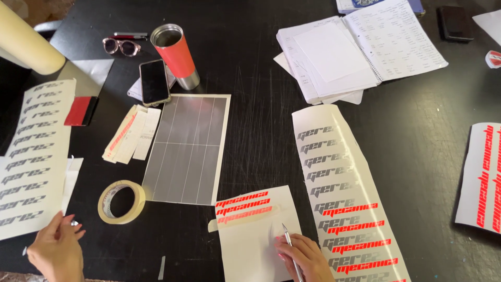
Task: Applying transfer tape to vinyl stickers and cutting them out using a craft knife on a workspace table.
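At about seven o'clock in the view, the left hand rests on the black table, its fingers curled together and pinching the lower corner of a long white backing sheet with grey lettering. At one o'clock from that hand lies a cream roll of masking tape, flat on the table. At twelve o'clock from the roll sits a grey rectangular vinyl sheet scored into strips, and beyond it a black smartphone just beside a red and steel tumbler, with pink sunglasses at ten o'clock of the phone.

At six o'clock in the view, the right hand has its fingers clamped on a slim silver craft knife, whose tip points to eleven o'clock and touches a small white sheet with red lettering. At three o'clock from that sheet lies a long white strip carrying grey and red lettering. An open spiral notebook lies at one o'clock.
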